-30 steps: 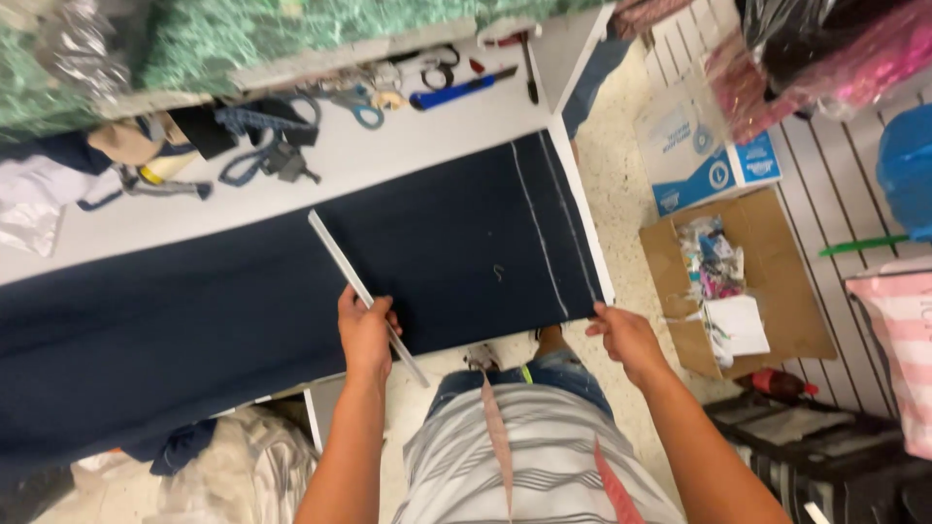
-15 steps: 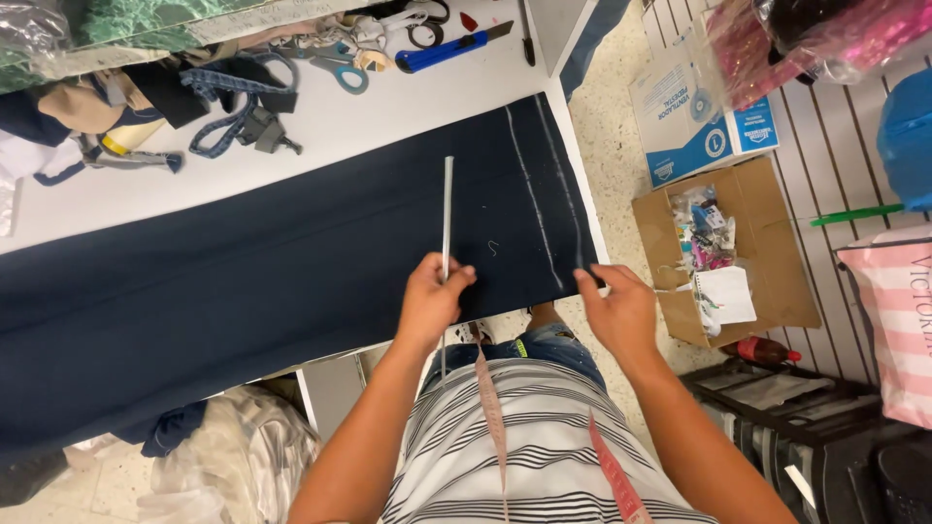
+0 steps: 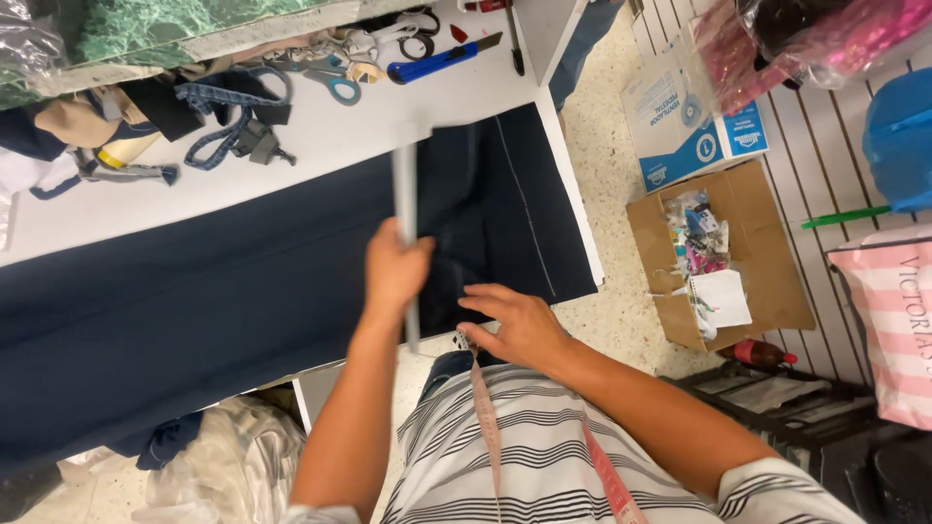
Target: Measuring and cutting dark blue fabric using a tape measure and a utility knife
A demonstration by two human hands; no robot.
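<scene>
A long piece of dark navy fabric (image 3: 194, 291) lies across a white work table (image 3: 320, 146), with a pale chalk line near its right end. My left hand (image 3: 393, 272) grips a long grey ruler (image 3: 404, 184) that stands almost straight away from me over the fabric. My right hand (image 3: 515, 320) rests flat with spread fingers on the fabric's near edge, just right of the ruler. A pink measuring tape (image 3: 485, 417) hangs round my neck over a striped shirt.
Scissors (image 3: 340, 82), a blue utility knife (image 3: 442, 60), straps and cloth scraps lie along the table's far side. On the floor to the right stand an open cardboard box (image 3: 718, 257) of small items, a blue-and-white box (image 3: 680, 116) and a pink striped bag (image 3: 893, 320).
My left hand has swung the ruler from a slant to nearly straight and moved it right. My right hand has come in from the table's right edge onto the fabric.
</scene>
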